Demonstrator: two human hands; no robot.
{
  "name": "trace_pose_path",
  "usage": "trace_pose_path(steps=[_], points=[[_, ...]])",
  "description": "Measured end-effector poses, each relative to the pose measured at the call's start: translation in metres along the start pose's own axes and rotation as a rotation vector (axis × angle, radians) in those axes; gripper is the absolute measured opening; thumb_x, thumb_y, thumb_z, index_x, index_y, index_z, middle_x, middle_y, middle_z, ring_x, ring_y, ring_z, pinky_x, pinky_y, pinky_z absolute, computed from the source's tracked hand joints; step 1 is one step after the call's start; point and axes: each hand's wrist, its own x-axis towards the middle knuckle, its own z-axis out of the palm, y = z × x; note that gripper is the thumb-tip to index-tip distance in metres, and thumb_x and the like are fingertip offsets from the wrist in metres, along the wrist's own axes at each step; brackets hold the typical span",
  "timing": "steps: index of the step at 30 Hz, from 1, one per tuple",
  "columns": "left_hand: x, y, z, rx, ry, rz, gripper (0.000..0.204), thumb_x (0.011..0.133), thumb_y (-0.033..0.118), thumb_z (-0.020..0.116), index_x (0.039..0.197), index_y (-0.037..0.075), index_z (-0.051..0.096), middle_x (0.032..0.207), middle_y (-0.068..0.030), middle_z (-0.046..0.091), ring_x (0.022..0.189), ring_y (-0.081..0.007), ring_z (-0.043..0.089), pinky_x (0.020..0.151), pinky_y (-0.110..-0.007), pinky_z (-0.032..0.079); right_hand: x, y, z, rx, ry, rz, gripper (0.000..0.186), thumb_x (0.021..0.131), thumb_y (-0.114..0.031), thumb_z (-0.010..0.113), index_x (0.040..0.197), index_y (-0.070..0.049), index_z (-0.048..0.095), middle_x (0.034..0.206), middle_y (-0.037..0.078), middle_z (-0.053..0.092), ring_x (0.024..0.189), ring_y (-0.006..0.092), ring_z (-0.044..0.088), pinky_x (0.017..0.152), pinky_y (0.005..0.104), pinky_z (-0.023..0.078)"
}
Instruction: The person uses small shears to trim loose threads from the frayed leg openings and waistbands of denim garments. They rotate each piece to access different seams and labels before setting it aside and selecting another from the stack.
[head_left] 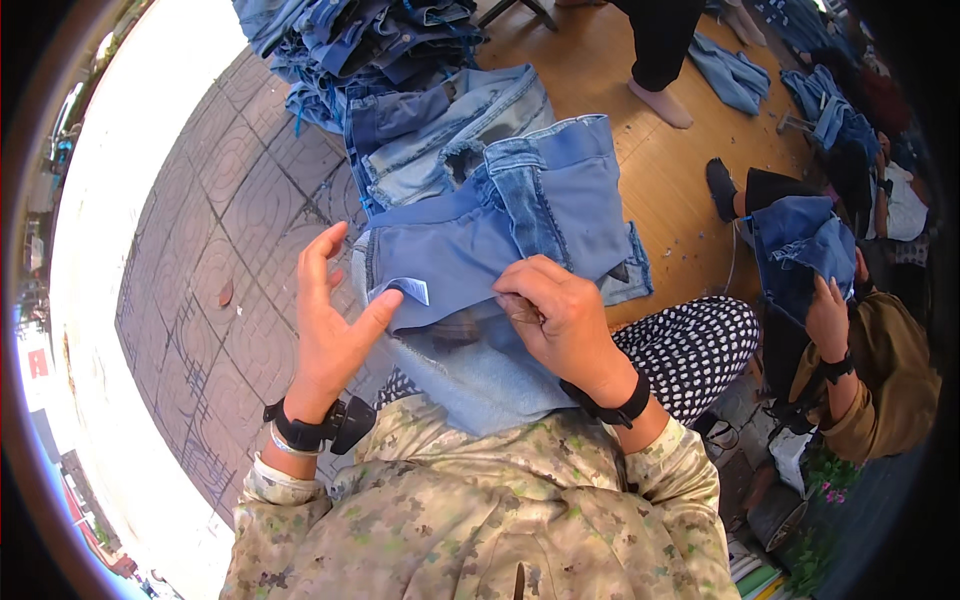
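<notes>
Left hand spread, right hand pinching, both ahead of the torso.
Forward of the torso's left side, the left thumb stretches away from curved fingers; forward of its right side, the right fingers curl down into a pinch. Both forearms reach forward.

Pink flowers show near a co-worker's brown sleeve.

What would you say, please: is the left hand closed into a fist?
No, the left hand is open, thumb spread from the fingers.
</notes>
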Motion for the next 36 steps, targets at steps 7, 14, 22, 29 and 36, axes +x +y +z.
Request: trace_pose_path(steps=[7,14,22,29,36], points=[[-0.006,0.026,0.008,0.432,-0.23,0.35,0.049,0.071,0.01,0.07,0.117,0.004,0.054,0.123,-0.0161,0.052,0.12,-0.0334,0.048,0.1,-0.042,0.039,0.0,-0.01,0.002,0.119,0.116,0.108,0.013,0.079,0.0,0.067,0.09,-0.004,0.062,0.081,0.009,0.061,0.062,0.0245,0.06,0.056,0.0314,0.047],[0.009,0.007,0.01,0.099,-0.148,0.269,0.005,0.084,0.002,0.058,0.089,0.0,0.059,0.078,-0.0049,0.062,0.071,-0.016,0.057,0.069,-0.029,0.045,-0.011,-0.034,-0.006,0.243,-0.039,0.195,0.013,0.079,-0.004,0.071,0.09,-0.002,0.063,0.078,0.01,0.062,0.063,0.0224,0.061,0.056,0.0307,0.047],[0.02,-0.004,0.018,-0.537,-0.217,-0.17,0.027,0.1,0.015,0.049,0.077,0.003,0.056,0.07,0.0108,0.048,0.064,0.0009,0.037,0.053,-0.02,0.031,-0.006,-0.051,0.005,0.174,0.023,0.071,0.03,0.072,-0.004,0.076,0.099,-0.004,0.061,0.095,0.009,0.061,0.067,0.0243,0.063,0.058,0.0319,0.049],[0.017,0.012,0.025,-0.544,-0.189,-0.172,0.029,0.1,0.016,0.049,0.075,0.004,0.056,0.068,0.0109,0.045,0.063,0.0012,0.035,0.053,-0.02,0.029,0.013,-0.044,0.021,0.261,0.084,-0.013,0.025,0.076,-0.003,0.073,0.098,-0.003,0.06,0.088,0.006,0.059,0.062,0.0176,0.057,0.055,0.0279,0.047],[0.008,0.009,0.01,-0.396,-0.34,-0.122,0.028,0.099,0.019,0.052,0.075,0.005,0.053,0.068,0.0108,0.042,0.064,0.0003,0.033,0.055,-0.021,0.026,0.007,-0.02,0.001,1.169,0.165,0.554,0.006,0.093,-0.01,0.061,0.094,-0.004,0.06,0.071,-0.009,0.051,0.054,-0.0018,0.039,0.046,0.0162,0.03]])
